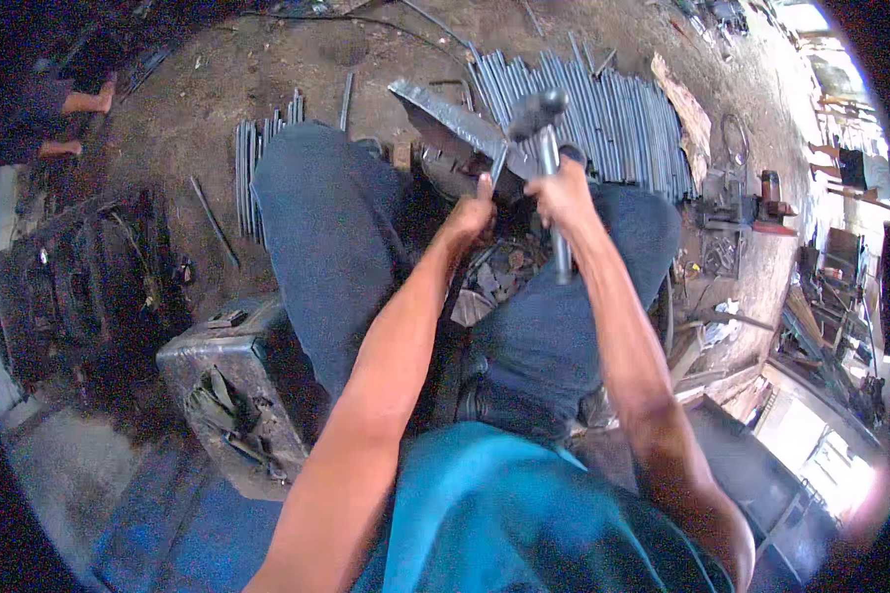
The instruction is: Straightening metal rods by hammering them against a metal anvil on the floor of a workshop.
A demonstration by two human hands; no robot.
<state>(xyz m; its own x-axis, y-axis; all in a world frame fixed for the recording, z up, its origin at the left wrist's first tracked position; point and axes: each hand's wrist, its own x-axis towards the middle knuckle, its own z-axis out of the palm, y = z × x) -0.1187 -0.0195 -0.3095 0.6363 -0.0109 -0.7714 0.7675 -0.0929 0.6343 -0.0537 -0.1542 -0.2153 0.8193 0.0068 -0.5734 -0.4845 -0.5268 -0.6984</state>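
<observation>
My right hand [564,196] is closed around the handle of a hammer [561,255]. Its dark head is raised over the right end of a long metal block [450,121] beyond my knees. Just left of it, my left hand [472,215] grips a short metal rod [499,163], thumb along it, the tip pointing up toward the block's end. Whether the rod touches the block I cannot tell. Below the hands, between my legs, dark scraps [504,272] lie in a heap.
Many metal rods [603,124] lie side by side on the dirt floor ahead, with a smaller bundle [250,183] by my left knee. A battered metal box [237,371] stands at left. Another person's bare feet [91,102] show at upper left. Tools and scrap [727,232] lie at right.
</observation>
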